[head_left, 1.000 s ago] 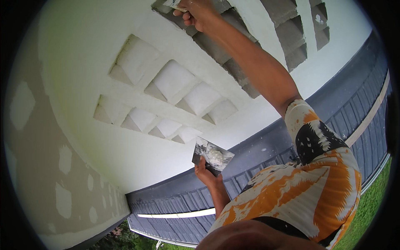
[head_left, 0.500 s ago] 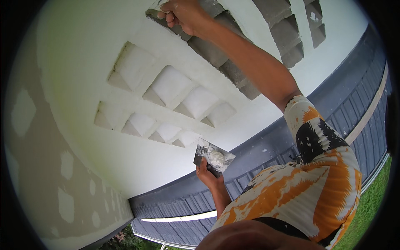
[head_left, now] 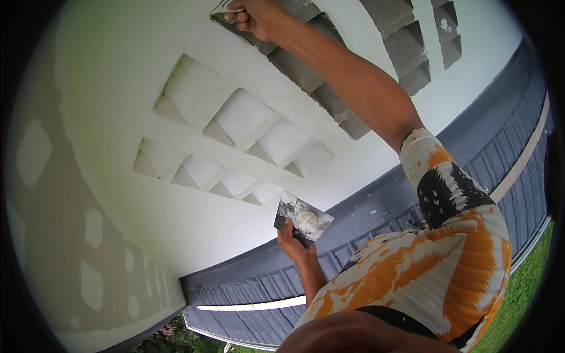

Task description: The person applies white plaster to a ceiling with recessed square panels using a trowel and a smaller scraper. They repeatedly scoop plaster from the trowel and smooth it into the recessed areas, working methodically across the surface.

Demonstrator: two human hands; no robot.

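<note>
Head: left fingers [head_left: 287, 228] clasp plate [head_left: 307, 236]; right fingers [head_left: 241, 23], tool [head_left: 222, 7].

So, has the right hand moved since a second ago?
Yes: the right hand has moved left, closer to the left end of the dark recess.

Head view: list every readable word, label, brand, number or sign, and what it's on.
None: no legible text anywhere.
Square putty board in the left hand: no lettering seen, only smeared white putty.
Flat tool in the right hand: partly out of frame, too small to check.
Patterned shirt: orange, black and white shapes, no words seen.
</note>
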